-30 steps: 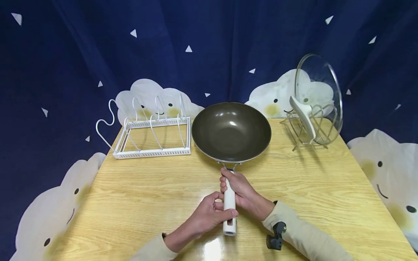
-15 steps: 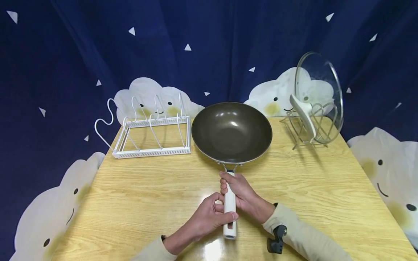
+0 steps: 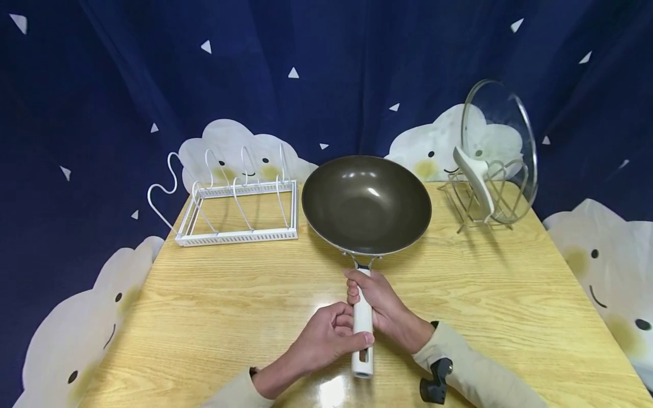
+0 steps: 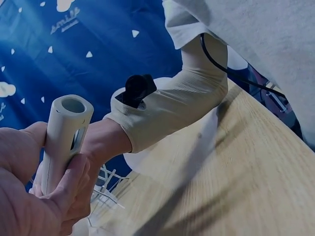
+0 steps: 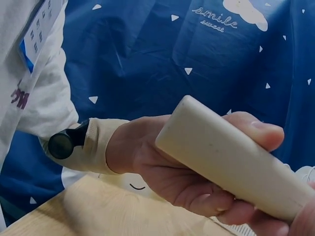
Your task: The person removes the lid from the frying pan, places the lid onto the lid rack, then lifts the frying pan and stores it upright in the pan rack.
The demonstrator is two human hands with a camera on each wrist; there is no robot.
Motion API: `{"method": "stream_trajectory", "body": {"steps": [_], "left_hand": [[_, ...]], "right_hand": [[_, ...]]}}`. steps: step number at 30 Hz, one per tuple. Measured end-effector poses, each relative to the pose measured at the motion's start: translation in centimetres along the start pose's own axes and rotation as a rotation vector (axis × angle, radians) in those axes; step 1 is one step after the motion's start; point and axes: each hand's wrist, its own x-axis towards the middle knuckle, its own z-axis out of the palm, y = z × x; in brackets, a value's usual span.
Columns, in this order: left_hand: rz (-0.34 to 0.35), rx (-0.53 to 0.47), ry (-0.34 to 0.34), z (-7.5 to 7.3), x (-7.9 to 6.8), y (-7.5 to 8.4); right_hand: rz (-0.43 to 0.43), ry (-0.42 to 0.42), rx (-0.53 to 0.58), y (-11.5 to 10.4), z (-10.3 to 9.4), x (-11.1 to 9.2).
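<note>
A wok (image 3: 366, 207) with a dark brown inside and a cream handle (image 3: 363, 317) is at the middle of the head view, its bowl pointing away from me. My right hand (image 3: 390, 309) grips the handle close to the bowl, fingers wrapped round it. Farther back, my left hand (image 3: 323, 337) holds the handle near its slotted end, thumb over the top. The handle's end (image 4: 69, 123) shows large in the left wrist view, above the table. In the right wrist view, the left hand (image 5: 184, 179) cradles the handle's underside. Whether the bowl touches the table, I cannot tell.
A white pan rack (image 3: 237, 237) with wire loops stands at the back left of the wooden table (image 3: 229, 306). On the back right, a small wire stand (image 3: 461, 209) holds an upright glass lid (image 3: 528, 127) with a white handle. A dark blue curtain (image 3: 347, 51) hangs behind.
The wok and both hands have shifted slightly to the right, and the handle's end sits a little nearer to me. Both grips stay the same.
</note>
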Motion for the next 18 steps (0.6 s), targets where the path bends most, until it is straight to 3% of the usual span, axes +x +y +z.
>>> {"method": "stream_trajectory", "body": {"steps": [8, 18], "left_hand": [[0.082, 0.108, -0.017, -0.1, -0.4, 1.5], [0.107, 0.167, -0.021, -0.5, -1.1, 3.5]], "right_hand": [[-0.041, -0.042, -0.024, -1.2, 0.6, -0.9], [-0.058, -0.074, 0.010, -2.5, 1.8, -1.7]]}}
